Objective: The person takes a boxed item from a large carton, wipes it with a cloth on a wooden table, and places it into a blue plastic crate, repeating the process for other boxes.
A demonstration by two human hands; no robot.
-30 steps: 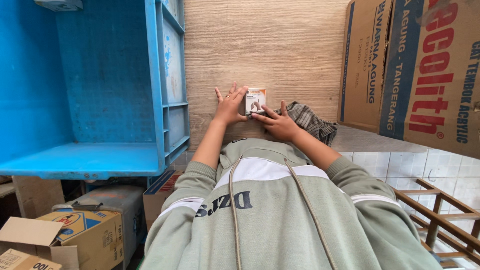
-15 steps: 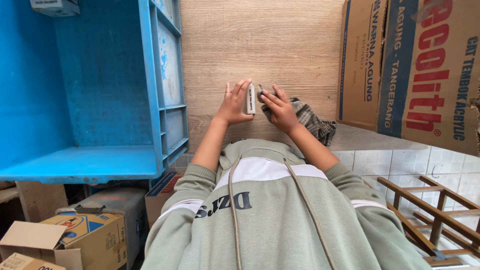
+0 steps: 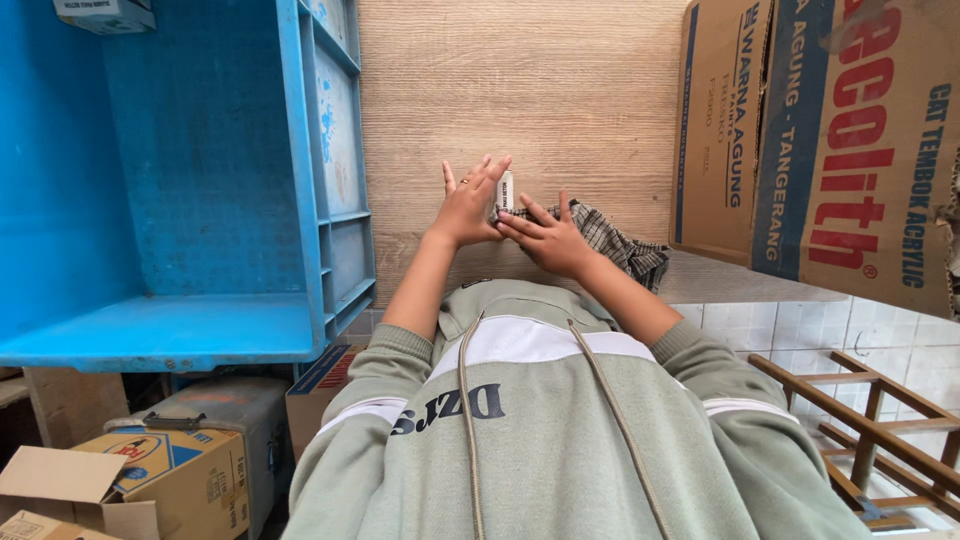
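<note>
A small white box point(image 3: 504, 192) stands on its edge on the wooden tabletop point(image 3: 560, 100), held between both hands. My left hand point(image 3: 468, 203) presses its flat palm against the box's left side, fingers stretched upward. My right hand point(image 3: 546, 236) grips the box from the right with its fingertips. A checked grey cloth point(image 3: 618, 243) lies on the table just behind my right hand and wrist.
A big blue plastic crate point(image 3: 200, 180) fills the left, with a small box point(image 3: 105, 14) in its far corner. Large cardboard cartons point(image 3: 830, 140) stand at the right. Below are more cardboard boxes point(image 3: 150, 465), a tiled floor and a wooden frame point(image 3: 870, 420).
The small box has turned from facing me flat to standing edge-on. My left hand has opened flat against it and my right hand has shifted lower.
</note>
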